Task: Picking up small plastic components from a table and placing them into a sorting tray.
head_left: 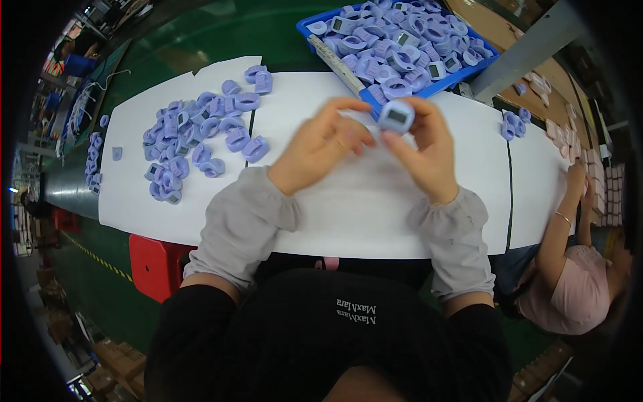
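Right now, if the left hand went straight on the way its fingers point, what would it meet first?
The left hand points up-right at the small purple device held by the right hand; probably that first, then the blue tray beyond.

Small lavender plastic gadget with a dark screen

The lavender gadget [396,116] is rounded, with a dark rectangular screen facing up toward the camera. It is lifted above the white table sheet, pinched by fingertips on both its sides.
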